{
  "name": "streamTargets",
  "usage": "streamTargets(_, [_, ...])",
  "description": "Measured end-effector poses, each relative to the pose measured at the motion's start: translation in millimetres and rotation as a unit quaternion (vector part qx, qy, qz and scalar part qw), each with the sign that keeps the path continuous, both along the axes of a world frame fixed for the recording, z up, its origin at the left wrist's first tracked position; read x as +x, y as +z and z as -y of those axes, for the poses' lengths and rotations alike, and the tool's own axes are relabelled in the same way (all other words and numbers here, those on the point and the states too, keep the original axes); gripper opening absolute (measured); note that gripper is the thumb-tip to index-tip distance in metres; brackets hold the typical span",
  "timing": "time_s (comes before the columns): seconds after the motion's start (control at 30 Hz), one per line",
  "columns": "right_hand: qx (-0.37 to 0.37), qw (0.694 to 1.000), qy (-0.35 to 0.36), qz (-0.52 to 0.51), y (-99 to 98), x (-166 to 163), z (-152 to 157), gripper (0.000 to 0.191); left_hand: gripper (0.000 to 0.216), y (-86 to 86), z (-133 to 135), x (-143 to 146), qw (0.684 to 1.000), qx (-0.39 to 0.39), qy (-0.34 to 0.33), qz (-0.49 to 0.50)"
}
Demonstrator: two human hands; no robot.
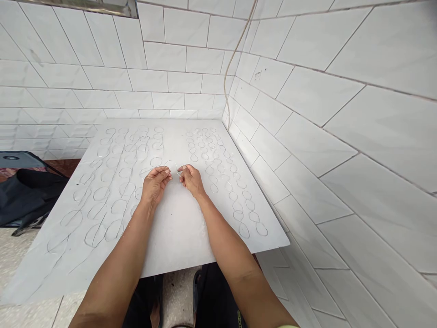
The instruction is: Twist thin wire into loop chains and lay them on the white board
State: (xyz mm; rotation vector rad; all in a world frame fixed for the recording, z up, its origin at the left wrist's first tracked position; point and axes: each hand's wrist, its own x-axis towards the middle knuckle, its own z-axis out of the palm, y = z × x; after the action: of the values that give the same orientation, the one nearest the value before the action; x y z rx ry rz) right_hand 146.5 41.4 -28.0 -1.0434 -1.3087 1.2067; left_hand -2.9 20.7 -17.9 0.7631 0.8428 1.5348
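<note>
A white board point(191, 237) lies flat before me, covered with many thin clear rings. Larger rings point(119, 182) spread over its left half and smaller rings point(218, 159) over its right half. Both hands meet near the board's middle. My left hand point(155, 182) and my right hand point(191, 180) each pinch a side of one clear ring point(171, 166) held between their fingertips, just above the board.
White tiled walls stand behind the board and close along its right edge point(307, 136). A thin cord point(235, 54) hangs down the corner. A dark bag point(27, 191) lies on the floor to the left. My legs show below the board's near edge.
</note>
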Motion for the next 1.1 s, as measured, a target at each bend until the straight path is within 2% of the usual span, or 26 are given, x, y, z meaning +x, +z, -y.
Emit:
streamTargets(0.2, [0.038, 0.999, -0.029, 0.017, 0.7, -2, 1, 0.03, 0.027, 1.7, 0, -6, 0.999, -0.018, 0.007, -0.042])
streamTargets(0.33, [0.04, 0.998, -0.005, 0.038, 2.1, 0, 3, 0.031, 0.034, 3.9, 3, -13, 0.986, -0.02, 0.07, -0.148])
streamTargets(0.47, [0.05, 0.996, 0.016, 0.065, 1.4, 1, 5, 0.029, 0.03, 1.6, 7, -16, 0.929, 0.025, 0.134, -0.344])
streamTargets(0.53, [0.053, 0.996, 0.016, 0.077, 0.0, 0, 5, 0.029, 0.024, -1.3, 9, -16, 0.898, 0.047, 0.136, -0.415])
streamTargets(0.6, [0.055, 0.995, 0.014, 0.085, -1.8, -1, 5, 0.029, 0.017, -4.3, 10, -15, 0.88, 0.061, 0.127, -0.453])
streamTargets(0.7, [0.063, 0.994, 0.009, 0.087, -4.3, -2, 4, 0.029, 0.016, -7.5, 9, -15, 0.882, 0.056, 0.122, -0.452])
streamTargets(0.83, [0.061, 0.994, 0.001, 0.091, -6.7, -5, 3, 0.03, 0.019, -10.5, 9, -9, 0.902, -0.003, 0.119, -0.415])
streamTargets(1.0, [0.018, 0.999, -0.018, 0.046, -9.4, -14, 4, 0.026, 0.018, -17.2, 11, 9, 0.914, -0.019, 0.199, -0.354])
streamTargets(1.1, [-0.016, 1.0, -0.021, 0.008, -10.0, -19, 4, 0.024, 0.018, -20.7, 12, 20, 0.904, -0.01, 0.244, -0.351])
